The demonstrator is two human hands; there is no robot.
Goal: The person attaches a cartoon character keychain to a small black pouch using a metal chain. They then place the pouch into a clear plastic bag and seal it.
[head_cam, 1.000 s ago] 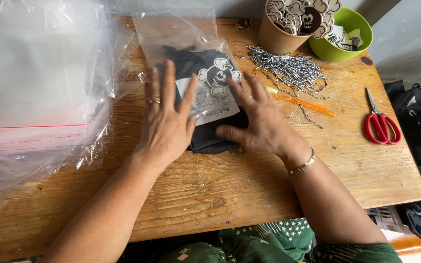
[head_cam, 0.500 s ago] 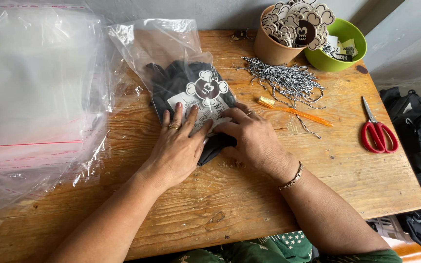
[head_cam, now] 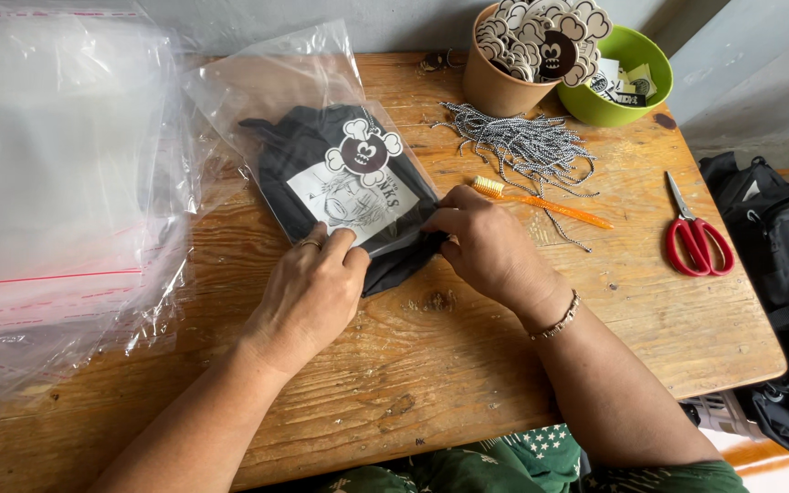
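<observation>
Both hands pinch the near edge of the clear bag [head_cam: 321, 137] on the wooden counter [head_cam: 468, 383]; left hand [head_cam: 310, 294] and right hand [head_cam: 490, 248] fingers closed on it (black cloth [head_cam: 299, 155] inside); scissors [head_cam: 696, 239] well apart.

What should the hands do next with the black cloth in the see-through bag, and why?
Probably push the last bit in. The black cloth lies mostly inside the clear bag, but a dark corner pokes out at the bag's mouth. The left hand and right hand both pinch that open edge, so tucking comes before closing.
</observation>
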